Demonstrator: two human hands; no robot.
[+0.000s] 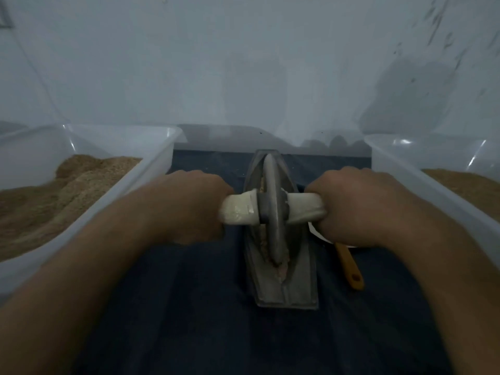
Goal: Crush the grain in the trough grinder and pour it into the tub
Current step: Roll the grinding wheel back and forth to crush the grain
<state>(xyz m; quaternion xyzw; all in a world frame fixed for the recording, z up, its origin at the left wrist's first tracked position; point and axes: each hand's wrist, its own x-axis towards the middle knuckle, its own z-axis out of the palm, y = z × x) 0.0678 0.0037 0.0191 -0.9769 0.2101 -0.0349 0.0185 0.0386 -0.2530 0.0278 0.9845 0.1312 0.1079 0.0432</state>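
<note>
There is only 1 view, from a camera on the person's head. It looks forward and down, close over the left hand (189, 204) and the right hand (351, 204), with both forearms running in from the bottom corners. The trough grinder (284, 280) lies in the middle. Farther off, a pale wall (243, 63) fills the top half.

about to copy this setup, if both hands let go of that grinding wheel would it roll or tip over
Probably it would roll along the trough, since the wheel is a thin disc on edge. It could lean sideways, though the axle handle may catch the trough walls. It looks like metal, so likely heavy.
</note>
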